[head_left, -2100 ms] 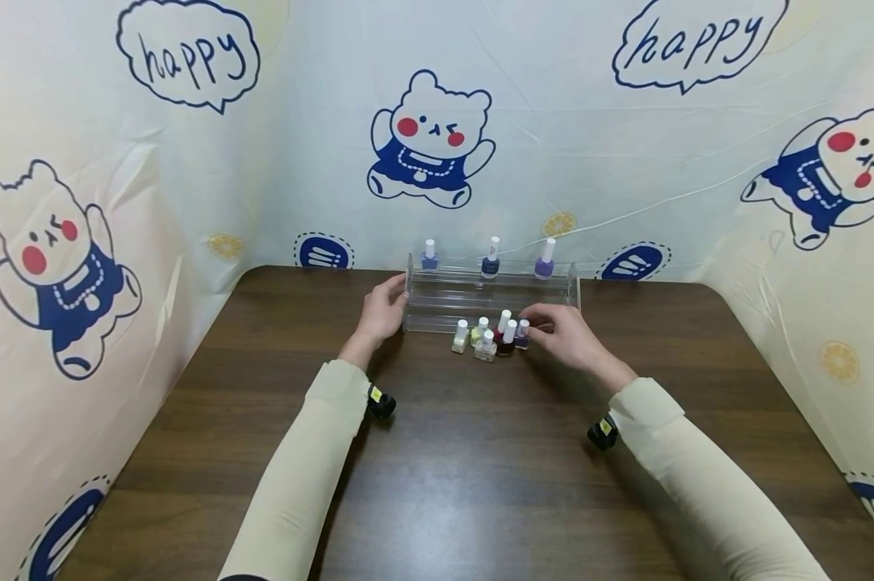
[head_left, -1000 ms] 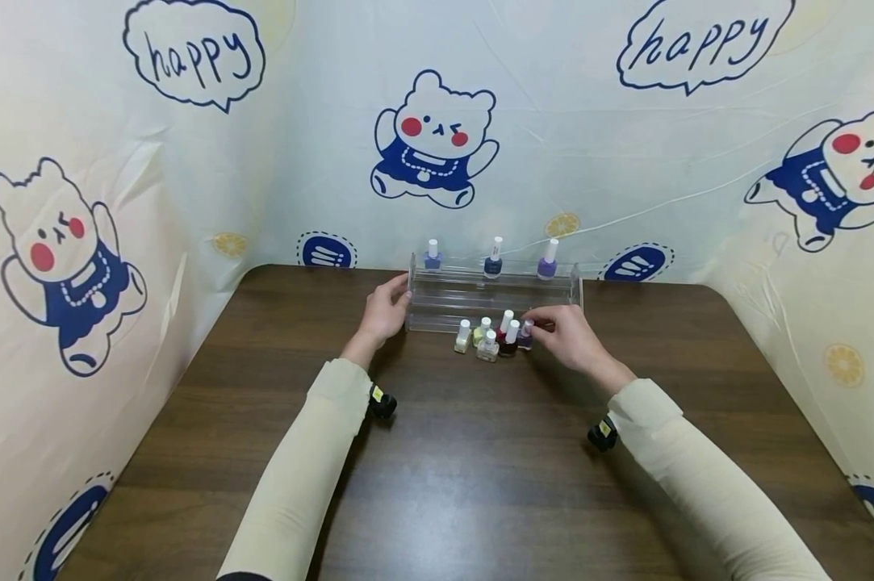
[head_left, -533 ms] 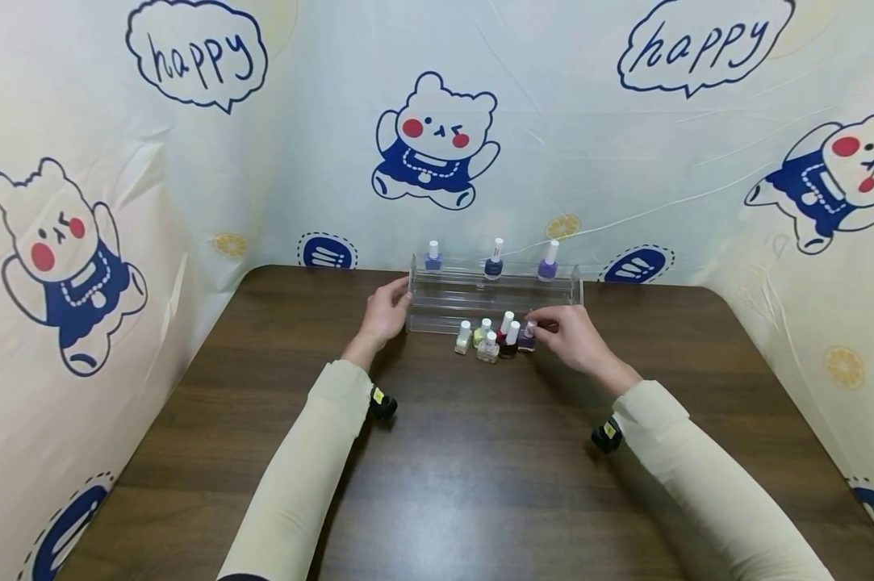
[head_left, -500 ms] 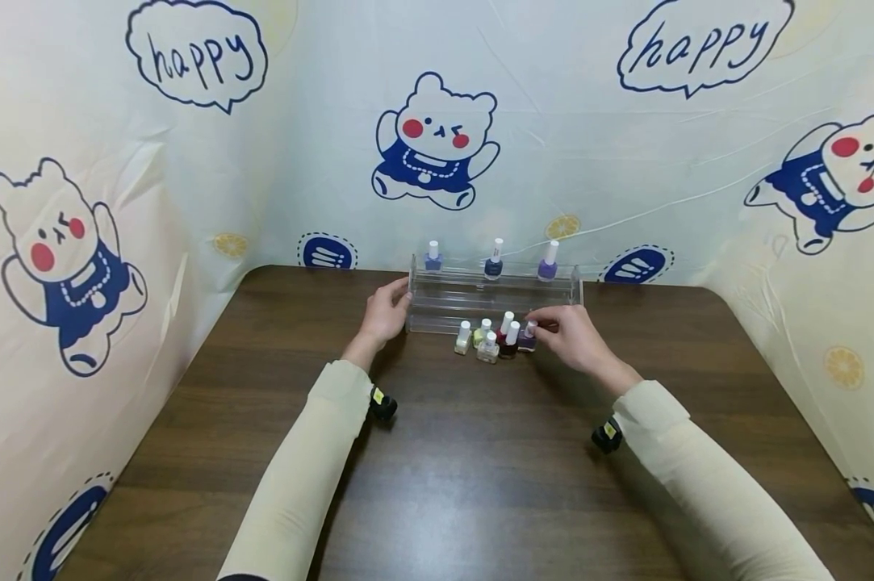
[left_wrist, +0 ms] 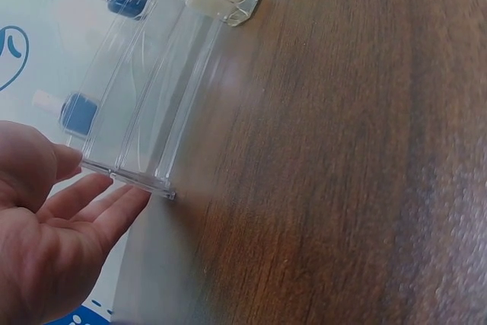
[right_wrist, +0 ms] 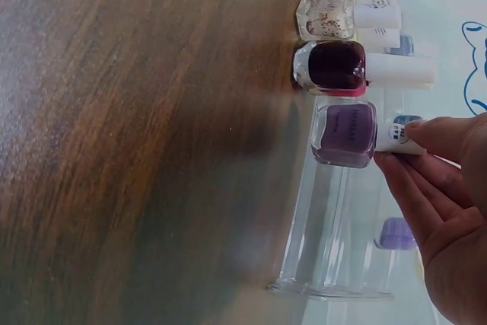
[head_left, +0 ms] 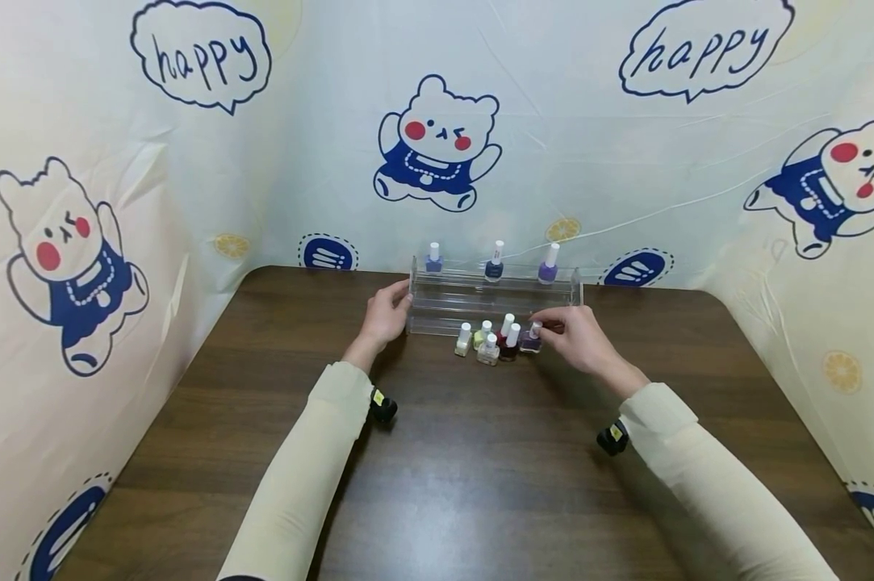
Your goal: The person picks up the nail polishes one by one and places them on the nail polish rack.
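- Nearest on the table (head_left: 437,452), the clear bottle (head_left: 488,353) and the dark red bottle (head_left: 508,353) stand close together, the pale bottle (head_left: 462,346) just to their left; the yellow bottle (head_left: 479,340) stands slightly farther back.
- The purple bottle (head_left: 530,344) is at the right end of this group, just beside the dark red bottle; I cannot tell whether its base touches the table.
- The right hand (head_left: 580,339) pinches its cap (head_left: 536,328) between thumb and fingers.
- The step in hand looks like picking this bottle up; the next move seems to call for a firm pinch and a lift clear of its neighbours.
- The left hand (head_left: 386,317) has fairly straight fingers against the left end of the stand (head_left: 444,305), probably steadying it.
- On the stand's top, left to right, are the blue bottle (head_left: 433,262), navy bottle (head_left: 494,271) and violet bottle (head_left: 548,272).
- Farthest hangs a printed cloth (head_left: 320,161).
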Action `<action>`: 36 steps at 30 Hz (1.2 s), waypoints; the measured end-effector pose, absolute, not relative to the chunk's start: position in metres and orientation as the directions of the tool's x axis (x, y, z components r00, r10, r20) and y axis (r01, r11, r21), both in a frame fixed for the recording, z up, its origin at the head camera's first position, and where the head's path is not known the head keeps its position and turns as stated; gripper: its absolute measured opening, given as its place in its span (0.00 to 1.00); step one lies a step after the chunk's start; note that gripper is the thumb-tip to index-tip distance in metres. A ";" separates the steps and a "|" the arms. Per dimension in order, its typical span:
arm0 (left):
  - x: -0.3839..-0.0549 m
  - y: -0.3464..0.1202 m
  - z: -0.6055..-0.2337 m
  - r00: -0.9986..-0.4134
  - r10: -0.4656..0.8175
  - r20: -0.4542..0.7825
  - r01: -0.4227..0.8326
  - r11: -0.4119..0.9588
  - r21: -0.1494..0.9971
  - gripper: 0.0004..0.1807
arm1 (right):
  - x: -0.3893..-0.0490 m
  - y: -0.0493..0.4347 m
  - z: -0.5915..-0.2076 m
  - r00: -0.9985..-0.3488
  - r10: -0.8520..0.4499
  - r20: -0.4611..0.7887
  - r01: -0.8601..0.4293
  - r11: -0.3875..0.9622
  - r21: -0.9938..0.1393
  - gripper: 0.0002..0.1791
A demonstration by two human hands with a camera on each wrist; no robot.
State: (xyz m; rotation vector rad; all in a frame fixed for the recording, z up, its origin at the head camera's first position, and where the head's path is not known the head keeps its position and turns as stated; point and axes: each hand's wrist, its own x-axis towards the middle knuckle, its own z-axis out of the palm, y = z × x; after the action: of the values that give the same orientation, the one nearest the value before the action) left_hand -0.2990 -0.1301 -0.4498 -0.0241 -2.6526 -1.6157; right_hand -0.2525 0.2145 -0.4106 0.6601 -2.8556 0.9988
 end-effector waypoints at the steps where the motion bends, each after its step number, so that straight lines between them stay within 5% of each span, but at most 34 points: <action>1: -0.299 -0.130 -0.450 -0.999 -0.005 0.039 0.032 0.457 0.889 0.24 | -0.252 0.215 -0.410 -0.907 -0.379 0.181 -0.410 0.701 -0.584 0.12; 36: -0.299 -0.131 -0.453 -0.998 -0.007 0.062 0.052 0.448 0.893 0.23 | -0.253 0.224 -0.397 -0.912 -0.365 0.187 -0.401 0.698 -0.593 0.11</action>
State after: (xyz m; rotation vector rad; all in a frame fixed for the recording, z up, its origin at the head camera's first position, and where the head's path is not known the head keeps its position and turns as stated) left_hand -0.2989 -0.1306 -0.4528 -0.0401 -2.6245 -1.6214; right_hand -0.2527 0.2238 -0.3974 0.6414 -2.8440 1.0129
